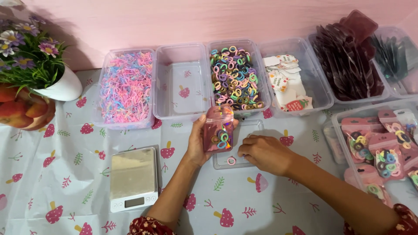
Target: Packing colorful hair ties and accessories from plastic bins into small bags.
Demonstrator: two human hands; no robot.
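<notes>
My left hand (198, 141) holds a small pink shiny pouch (218, 129) upright; several coloured hair rings show inside it. My right hand (265, 152) rests with fingers curled on a clear plastic lid (252, 126) lying flat on the table, just right of the pouch. One loose pink ring (231, 160) lies on the lid below the pouch. Right behind the pouch stands a clear tub of mixed coloured hair rings (235, 78).
A row of clear tubs lines the back: pastel elastics (126, 87), an empty tub (180, 82), paper tags (287, 82), dark pink pouches (348, 61). Filled pouches fill a tub (383, 143) at right. A small digital scale (133, 178) sits front left, a flower pot (56, 87) far left.
</notes>
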